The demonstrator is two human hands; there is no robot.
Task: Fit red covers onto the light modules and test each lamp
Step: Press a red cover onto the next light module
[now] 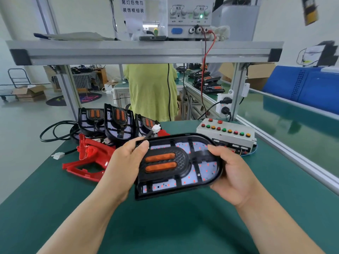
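Observation:
I hold a black light module [190,167] above the green table, face up, with two orange lenses and small red LEDs glowing on its white board. My left hand [126,162] grips its left end, thumb on top. My right hand [233,173] grips the rounded right end. A cable with a white connector [156,128] rises from the module's far left corner. Three more black modules [117,121] stand upright at the back left. Red covers [89,158] lie piled in front of them.
A white test box [226,134] with red, green and yellow buttons sits at the back right of the green table [165,226]. A power supply [190,17] stands on the aluminium shelf above. A person in a green top stands behind the bench. A rail edges the table's right side.

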